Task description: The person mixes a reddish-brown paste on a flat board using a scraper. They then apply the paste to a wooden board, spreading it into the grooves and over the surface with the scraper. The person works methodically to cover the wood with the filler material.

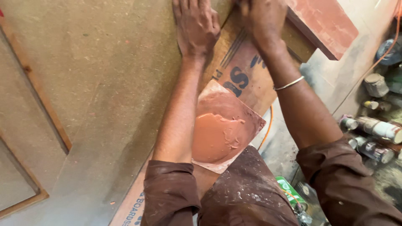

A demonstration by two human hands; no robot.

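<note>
Now the left hand (196,26) lies flat and released on the board (104,83). Beside it the right hand (264,19) presses down, grip unclear; paste tile (224,129) sits below.

dusty grey floor (331,79) — cluttered cans (377,129)

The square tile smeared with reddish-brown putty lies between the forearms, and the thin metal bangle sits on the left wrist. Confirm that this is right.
One detail is wrong: the thin metal bangle sits on the right wrist, not the left. The head view shows it. The square tile smeared with reddish-brown putty does lie between the forearms.
</note>
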